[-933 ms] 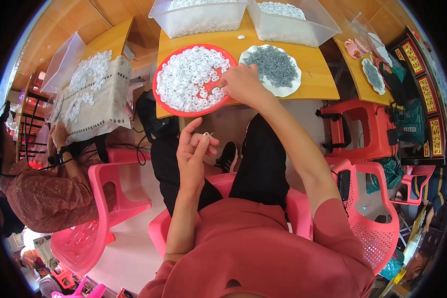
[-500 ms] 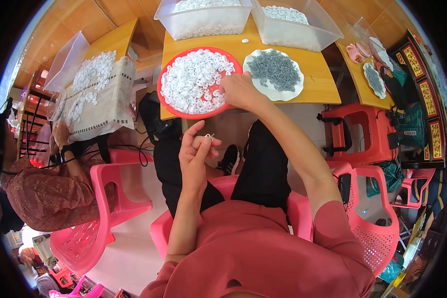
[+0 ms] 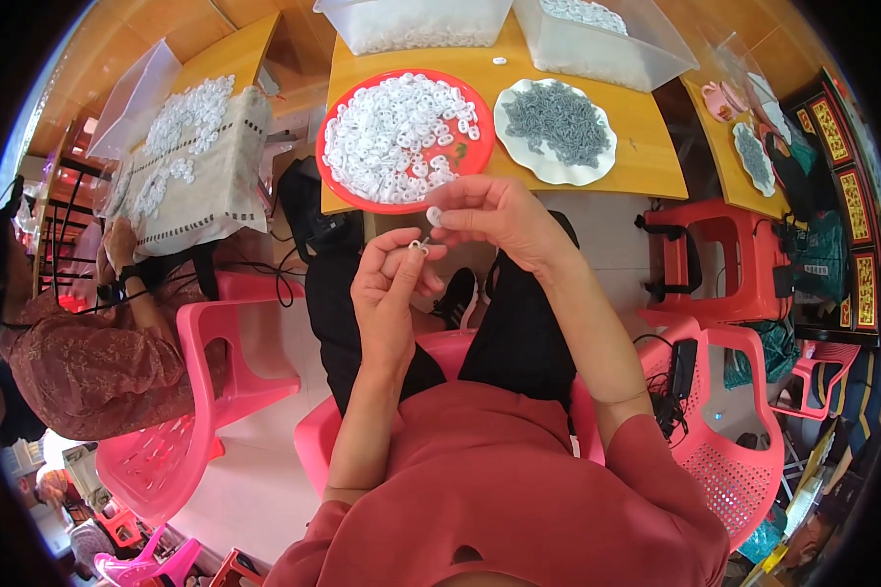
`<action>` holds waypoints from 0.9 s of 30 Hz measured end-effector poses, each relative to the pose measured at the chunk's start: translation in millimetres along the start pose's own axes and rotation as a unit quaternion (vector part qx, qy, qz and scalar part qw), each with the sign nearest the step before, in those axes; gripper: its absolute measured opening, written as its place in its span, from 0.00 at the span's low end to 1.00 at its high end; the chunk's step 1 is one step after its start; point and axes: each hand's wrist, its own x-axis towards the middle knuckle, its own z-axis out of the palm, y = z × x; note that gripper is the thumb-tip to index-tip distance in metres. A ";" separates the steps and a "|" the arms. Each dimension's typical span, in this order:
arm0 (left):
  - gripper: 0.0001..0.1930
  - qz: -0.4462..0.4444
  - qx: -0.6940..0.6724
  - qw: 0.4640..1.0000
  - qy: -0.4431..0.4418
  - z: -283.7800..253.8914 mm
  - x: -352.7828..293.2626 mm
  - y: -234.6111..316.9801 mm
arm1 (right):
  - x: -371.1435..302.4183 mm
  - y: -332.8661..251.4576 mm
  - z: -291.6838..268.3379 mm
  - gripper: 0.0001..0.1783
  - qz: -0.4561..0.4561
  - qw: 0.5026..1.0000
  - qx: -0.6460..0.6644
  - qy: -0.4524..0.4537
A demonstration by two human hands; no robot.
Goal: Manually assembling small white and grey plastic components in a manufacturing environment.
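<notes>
Right hand (image 3: 494, 210) pinches a small white plastic ring (image 3: 434, 215) at thumb and forefinger, held just off the near rim of the round red plastic plate (image 3: 335, 176) heaped with like rings; left hand (image 3: 390, 289) below it, fingertips pressed on a tiny grey metal piece (image 3: 420, 245); ring sits just above and right of that piece, nearly touching; long axis too small to tell; wavy white plate of grey pieces (image 3: 556, 130) on yellow wooden surface (image 3: 646, 147), well apart.
</notes>
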 end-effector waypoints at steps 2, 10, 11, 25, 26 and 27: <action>0.10 0.001 -0.008 1.000 -0.004 2.6 -0.2 1.2 | -5.9 0.0 1.8 0.14 0.016 0.999 0.047 -0.021; 0.09 0.018 -0.014 1.000 -0.010 3.7 -2.2 3.0 | -10.6 -2.5 5.4 0.14 0.001 0.999 0.026 -0.044; 0.08 0.017 -0.011 1.000 -0.007 3.8 -2.5 3.3 | -11.2 -3.0 6.7 0.14 -0.009 0.998 0.020 -0.053; 0.08 0.022 -0.072 0.996 -0.042 2.1 -1.5 2.9 | -12.8 9.9 23.0 0.10 -0.022 0.996 0.078 0.038; 0.08 0.034 -0.078 0.996 -0.038 1.0 -1.0 2.9 | -13.2 10.3 24.3 0.10 -0.023 0.998 0.050 0.026; 0.08 0.046 -0.083 0.995 -0.035 0.2 -0.7 3.0 | -12.8 9.9 24.0 0.10 -0.023 0.998 0.051 0.025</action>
